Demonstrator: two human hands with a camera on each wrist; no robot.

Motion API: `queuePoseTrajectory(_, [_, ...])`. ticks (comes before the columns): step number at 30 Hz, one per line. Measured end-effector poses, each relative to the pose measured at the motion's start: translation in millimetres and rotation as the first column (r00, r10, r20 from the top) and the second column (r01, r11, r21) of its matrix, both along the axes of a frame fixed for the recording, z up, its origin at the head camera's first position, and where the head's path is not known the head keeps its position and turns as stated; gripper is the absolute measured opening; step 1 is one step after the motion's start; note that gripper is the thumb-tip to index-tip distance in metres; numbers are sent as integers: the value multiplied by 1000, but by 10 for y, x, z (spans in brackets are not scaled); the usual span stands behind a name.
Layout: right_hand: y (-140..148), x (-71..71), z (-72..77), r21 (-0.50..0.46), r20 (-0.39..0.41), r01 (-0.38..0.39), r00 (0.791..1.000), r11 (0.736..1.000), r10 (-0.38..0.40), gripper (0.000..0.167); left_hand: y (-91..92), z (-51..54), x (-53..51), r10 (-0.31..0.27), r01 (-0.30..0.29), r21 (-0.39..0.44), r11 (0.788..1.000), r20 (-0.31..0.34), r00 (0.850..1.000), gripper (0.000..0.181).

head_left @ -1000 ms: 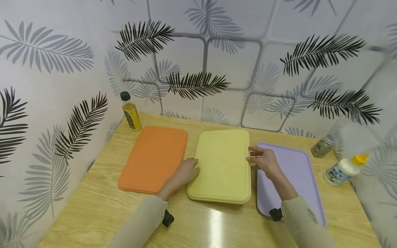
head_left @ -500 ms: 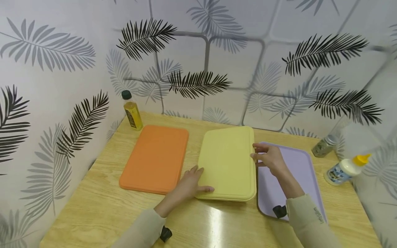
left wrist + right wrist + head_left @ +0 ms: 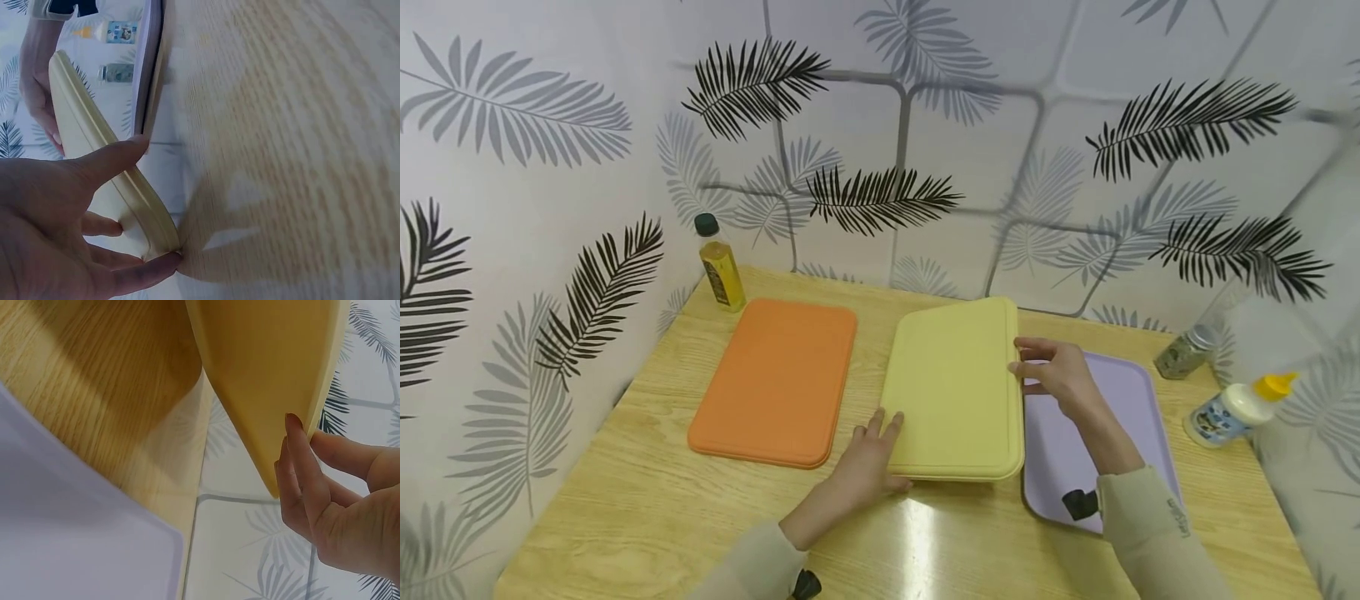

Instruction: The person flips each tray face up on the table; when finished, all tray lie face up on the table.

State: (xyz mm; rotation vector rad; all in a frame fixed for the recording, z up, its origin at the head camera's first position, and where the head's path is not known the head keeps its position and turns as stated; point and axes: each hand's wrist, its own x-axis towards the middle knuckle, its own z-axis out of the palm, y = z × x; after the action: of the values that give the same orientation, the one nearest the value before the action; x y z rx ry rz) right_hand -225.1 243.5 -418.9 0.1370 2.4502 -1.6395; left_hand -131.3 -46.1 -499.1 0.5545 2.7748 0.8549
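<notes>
A yellow rectangular tray (image 3: 955, 383) lies tilted in the middle of the table, its right side lifted. My right hand (image 3: 1056, 375) pinches that raised edge; in the right wrist view the fingers (image 3: 300, 456) are on its underside and the thumb on the other side. At the tray's near left corner, my left hand (image 3: 865, 458) holds on, with its thumb along the near edge and fingertips at the left edge and top face. The left wrist view shows the tray's lower corner (image 3: 159, 231) on or just above the wood. Light shows beneath the lifted side.
An orange tray (image 3: 775, 379) lies flat to the left. To the right is a purple tray (image 3: 1060, 454), partly under my right arm. An oil bottle (image 3: 721, 271) stands at back left; a spice jar (image 3: 1186, 352) and a yellow-capped white bottle (image 3: 1232, 412) stand at right.
The yellow tray has shifted right and slightly back, and its right side is higher. My left hand has slid from its left edge to the near left corner; the right hand keeps its pinch.
</notes>
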Motion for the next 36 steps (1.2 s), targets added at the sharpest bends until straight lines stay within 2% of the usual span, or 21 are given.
queuePoseTrajectory(3, [-3, 1, 46, -8, -6, -4, 1000, 1000, 4, 56, 12, 12, 22, 0, -1, -16, 1000, -35, 999, 93])
queuePoseTrajectory(11, [-34, -7, 161, -65, -15, -35, 999, 997, 34, 55, 29, 21, 85, -3, 4, 11, 1000, -43, 999, 87])
queuePoseTrajectory(23, [-193, -70, 414, -122, -46, -87, 996, 989, 82, 53, 33, 61, 124, 36, -38, 106, 994, 18, 999, 82])
queuePoseTrajectory(30, [-331, -119, 550, -152, -60, -117, 992, 981, 109, 53, 76, 89, 153, 46, -58, 200, 978, 63, 997, 79])
queuePoseTrajectory(32, [-382, -137, 585, -160, -62, -116, 992, 980, 107, 54, 93, 101, 165, 44, -56, 226, 973, 58, 997, 78])
queuePoseTrajectory(36, [-492, -171, 652, -162, -64, -99, 994, 982, 90, 53, 129, 128, 177, 41, -40, 241, 970, 1, 999, 74])
